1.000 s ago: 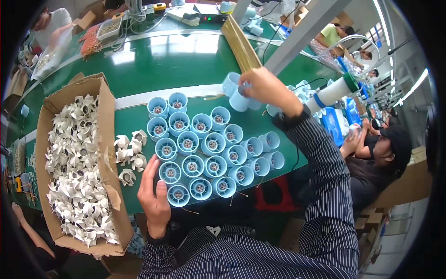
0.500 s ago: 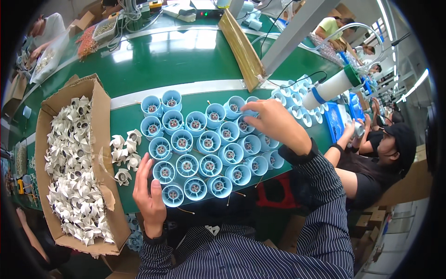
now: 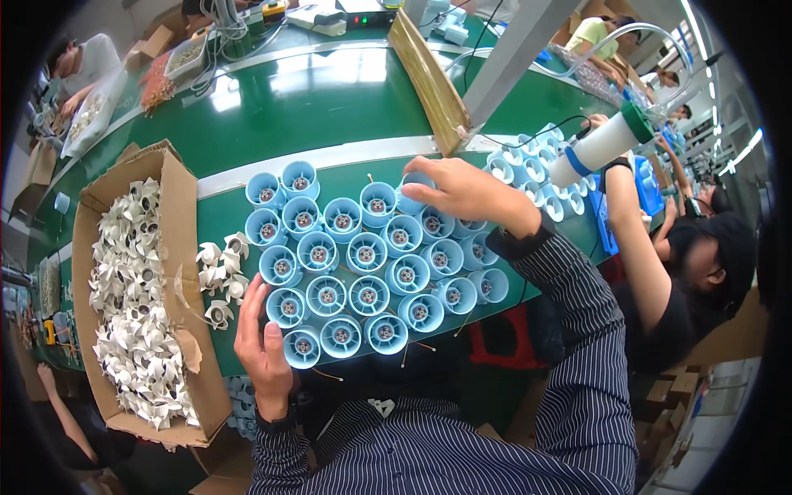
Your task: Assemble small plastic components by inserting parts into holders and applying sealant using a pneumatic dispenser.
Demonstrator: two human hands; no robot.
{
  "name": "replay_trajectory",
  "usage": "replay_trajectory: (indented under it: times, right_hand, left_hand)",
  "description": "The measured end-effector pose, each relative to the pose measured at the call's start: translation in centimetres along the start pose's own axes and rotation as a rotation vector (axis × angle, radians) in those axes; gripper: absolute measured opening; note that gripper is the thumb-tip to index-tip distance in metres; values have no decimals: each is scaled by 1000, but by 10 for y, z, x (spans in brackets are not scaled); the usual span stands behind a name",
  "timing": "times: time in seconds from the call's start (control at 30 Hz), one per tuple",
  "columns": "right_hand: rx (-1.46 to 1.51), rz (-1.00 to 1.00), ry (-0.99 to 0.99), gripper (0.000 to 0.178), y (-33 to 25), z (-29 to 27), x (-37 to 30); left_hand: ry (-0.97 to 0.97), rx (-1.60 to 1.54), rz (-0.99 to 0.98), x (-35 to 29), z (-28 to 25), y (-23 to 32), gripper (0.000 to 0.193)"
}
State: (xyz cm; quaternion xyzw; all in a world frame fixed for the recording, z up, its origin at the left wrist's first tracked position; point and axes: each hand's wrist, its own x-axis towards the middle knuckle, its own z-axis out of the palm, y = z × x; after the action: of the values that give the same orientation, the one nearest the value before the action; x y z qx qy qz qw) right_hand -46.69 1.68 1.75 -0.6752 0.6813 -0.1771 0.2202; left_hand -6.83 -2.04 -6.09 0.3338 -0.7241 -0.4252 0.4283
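Looks like we're arranging cups (image 3: pixel 367 252), right hand (image 3: pixel 464 191) half-curled at the far cup (image 3: pixel 409 205), can't tell if gripping, left hand (image 3: pixel 263 363) spread, empty, near left; next calls for gentle spacing

The single view comes from the left of two fisheye cameras on the person's head, facing down and forward over the striped shirt (image 3: pixel 412 450). The left hand (image 3: pixel 264 359), right hand (image 3: pixel 466 194) and desk (image 3: pixel 221 208) lie close below; the wide sweep runs on to the ceiling lights (image 3: pixel 740 154) at right, straight edges bending toward the dark rim.
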Motion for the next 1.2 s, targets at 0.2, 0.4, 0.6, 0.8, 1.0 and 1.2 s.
replay_trajectory:
  times: [0.2, 0.4, 0.6, 0.8, 1.0, 1.2]
  right_hand:
    - [127, 29, -75, 41, 3, -1, 4]
    - [-97, -47, 61, 46, 12, 19, -12]
    - [-168, -33, 76, 54, 9, 22, -15]
    - [134, 121, 338, 66, -22, -20, -63]
    - [254, 417, 424, 66, -17, 13, -113]
    - [241, 349, 397, 67, -15, 23, -124]
  left_hand:
    - [15, 80, 17, -2, -2, -1, 63]
    - [-7, 93, 28, -1, 1, -2, 62]
    - [11, 67, 12, -5, 2, -5, 60]
    - [28, 35, -8, -8, -4, -10, 59]
    - [3, 83, 19, -5, 0, -5, 59]
    - [17, 49, 3, -8, 0, -6, 62]
